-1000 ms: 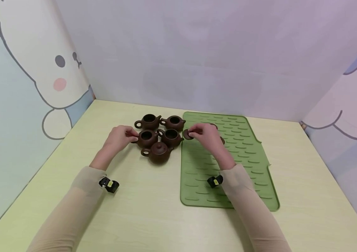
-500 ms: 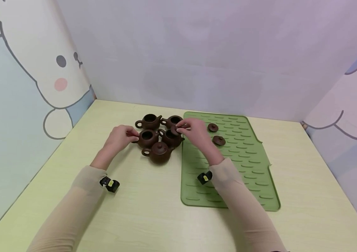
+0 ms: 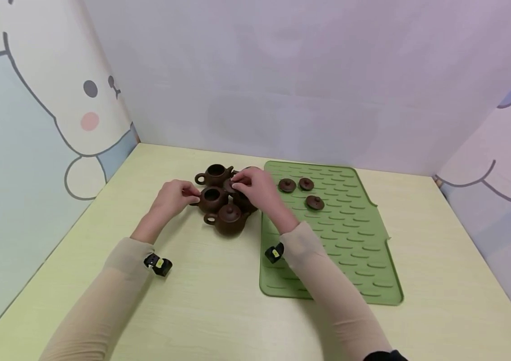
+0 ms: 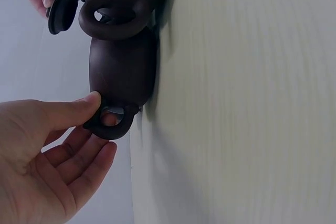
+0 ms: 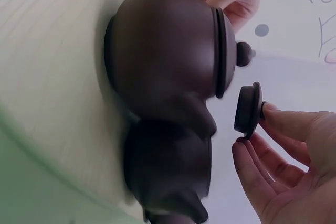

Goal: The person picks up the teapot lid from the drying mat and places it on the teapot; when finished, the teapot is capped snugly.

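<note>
My left hand (image 3: pixel 171 199) pinches the handle of a small dark brown teapot (image 3: pixel 212 200) without a lid; in the left wrist view the thumb lies on top of the handle (image 4: pixel 118 129) and fingers are behind it. My right hand (image 3: pixel 257 189) holds a round lid (image 5: pixel 248 109) by its knob, above the teapots, close to the opening of that pot. A lidded teapot (image 3: pixel 230 221) stands in front of it. Behind is another lidless teapot (image 3: pixel 216 175). More pots on the right are partly hidden by my right hand.
A green ridged mat (image 3: pixel 336 255) lies right of the teapots. On it rest three lids: one at the left (image 3: pixel 287 185), a second lid (image 3: pixel 306 184) beside it and a nearer lid (image 3: pixel 315 202). Pale walls rise behind and at both sides of the table (image 3: pixel 201 301).
My right hand has carried the lid leftward from the mat's edge, over the right-hand teapots, toward the pot at my left hand. The left hand has kept its hold on the handle.
</note>
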The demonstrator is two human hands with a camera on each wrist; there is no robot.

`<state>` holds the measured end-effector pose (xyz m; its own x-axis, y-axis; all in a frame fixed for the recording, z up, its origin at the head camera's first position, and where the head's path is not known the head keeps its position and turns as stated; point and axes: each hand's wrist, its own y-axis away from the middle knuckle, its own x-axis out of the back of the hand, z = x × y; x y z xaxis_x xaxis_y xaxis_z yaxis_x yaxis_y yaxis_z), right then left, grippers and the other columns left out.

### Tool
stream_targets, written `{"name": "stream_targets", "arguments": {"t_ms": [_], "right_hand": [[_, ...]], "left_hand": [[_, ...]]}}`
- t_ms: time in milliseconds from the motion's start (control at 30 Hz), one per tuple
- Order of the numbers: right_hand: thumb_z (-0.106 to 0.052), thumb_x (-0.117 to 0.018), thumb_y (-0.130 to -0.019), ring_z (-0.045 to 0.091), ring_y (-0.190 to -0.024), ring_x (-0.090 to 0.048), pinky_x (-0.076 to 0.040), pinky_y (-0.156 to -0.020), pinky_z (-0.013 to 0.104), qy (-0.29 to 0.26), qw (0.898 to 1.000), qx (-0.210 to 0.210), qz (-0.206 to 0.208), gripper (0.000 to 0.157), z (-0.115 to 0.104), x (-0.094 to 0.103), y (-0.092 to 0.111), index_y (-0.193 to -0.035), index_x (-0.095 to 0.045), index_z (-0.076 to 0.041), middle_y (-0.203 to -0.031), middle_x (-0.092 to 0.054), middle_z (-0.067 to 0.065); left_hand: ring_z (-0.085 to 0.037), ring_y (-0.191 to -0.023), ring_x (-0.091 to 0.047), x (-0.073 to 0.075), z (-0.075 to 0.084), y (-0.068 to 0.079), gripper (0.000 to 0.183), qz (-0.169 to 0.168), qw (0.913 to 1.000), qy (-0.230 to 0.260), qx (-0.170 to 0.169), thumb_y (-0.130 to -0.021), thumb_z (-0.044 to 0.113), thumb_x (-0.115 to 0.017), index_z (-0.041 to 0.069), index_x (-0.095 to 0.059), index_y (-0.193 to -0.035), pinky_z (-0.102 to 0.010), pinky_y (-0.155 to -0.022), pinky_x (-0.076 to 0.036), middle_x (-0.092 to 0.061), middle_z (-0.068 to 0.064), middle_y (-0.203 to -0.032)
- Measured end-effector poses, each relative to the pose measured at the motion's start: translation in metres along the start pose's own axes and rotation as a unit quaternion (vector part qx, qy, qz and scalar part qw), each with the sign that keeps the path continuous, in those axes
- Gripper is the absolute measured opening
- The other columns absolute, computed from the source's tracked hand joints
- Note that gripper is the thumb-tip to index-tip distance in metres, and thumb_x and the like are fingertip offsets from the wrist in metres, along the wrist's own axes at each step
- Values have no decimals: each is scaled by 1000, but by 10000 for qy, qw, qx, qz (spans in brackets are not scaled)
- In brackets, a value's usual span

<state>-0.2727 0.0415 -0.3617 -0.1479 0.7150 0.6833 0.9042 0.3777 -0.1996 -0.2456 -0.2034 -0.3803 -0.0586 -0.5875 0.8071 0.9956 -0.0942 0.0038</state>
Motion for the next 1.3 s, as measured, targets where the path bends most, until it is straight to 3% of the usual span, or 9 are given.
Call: {"name": "stream_targets", "arguments": {"t_ms": [367, 767, 1300], "right_hand": [[-21, -67, -96, 17, -101, -69, -57, -82, 33, 1, 9998, -77, -177, 14, -12, -24, -9, -106, -75, -15, -115, -70, 3], [-19, -69, -95, 15, -100, -68, -56, -87, 30, 170, 9995, 9, -259, 12, -15, -43, -16, -105, -75, -16, -113, -71, 1], [-23, -69, -95, 13, -106, -67, -55, -91, 28, 718, 9961, -136, -495, 14, -16, -51, -18, -107, -74, -18, -116, -70, -1]], "left_hand": [[-28, -95, -70, 2, 0, -1, 12, 29, 10000, -66, -44, -92, 12, -71, 6, -74, -102, -39, -79, -53, -76, -15, -102], [-30, -97, -70, 1, -1, 0, 12, 1, 10000, -71, -64, -92, 11, -71, 5, -75, -102, -40, -80, -53, -76, -15, -102], [-29, -97, -70, -1, -1, -1, 12, 52, 9999, -79, -41, -92, 11, -71, 6, -75, -102, -39, -79, -54, -76, -14, -102]]}}
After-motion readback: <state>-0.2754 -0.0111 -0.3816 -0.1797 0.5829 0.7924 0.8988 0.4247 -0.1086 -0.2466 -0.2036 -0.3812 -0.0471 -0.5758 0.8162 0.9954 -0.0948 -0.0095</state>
